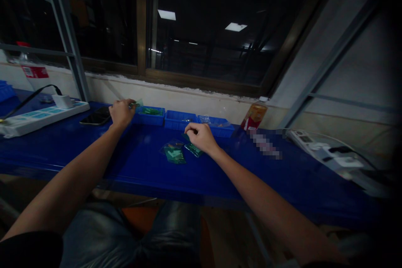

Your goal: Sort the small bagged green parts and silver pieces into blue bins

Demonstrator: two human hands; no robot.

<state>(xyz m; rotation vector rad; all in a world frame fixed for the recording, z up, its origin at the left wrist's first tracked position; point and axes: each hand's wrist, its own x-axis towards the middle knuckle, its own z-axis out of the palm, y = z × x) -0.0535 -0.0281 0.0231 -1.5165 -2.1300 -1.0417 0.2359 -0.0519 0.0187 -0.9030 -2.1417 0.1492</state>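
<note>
My left hand (122, 112) reaches out over the blue table (78, 146), fingers pinched on a small clear bag of green parts (138, 103) at the edge of the left blue tray (150, 116), which holds more green parts. My right hand (201, 136) rests closed on the table just in front of the middle blue tray (179, 120), gripping a small bag with a green part (193, 148). Beside it lies another clear bag with green circuit boards (173, 152).
A third blue tray (216, 125) stands to the right. A black phone (96, 116) and a white power strip (37, 118) lie at the left. Another power strip with plugs (326, 148) sits far right, and an orange-red packet (253, 117) leans on the wall.
</note>
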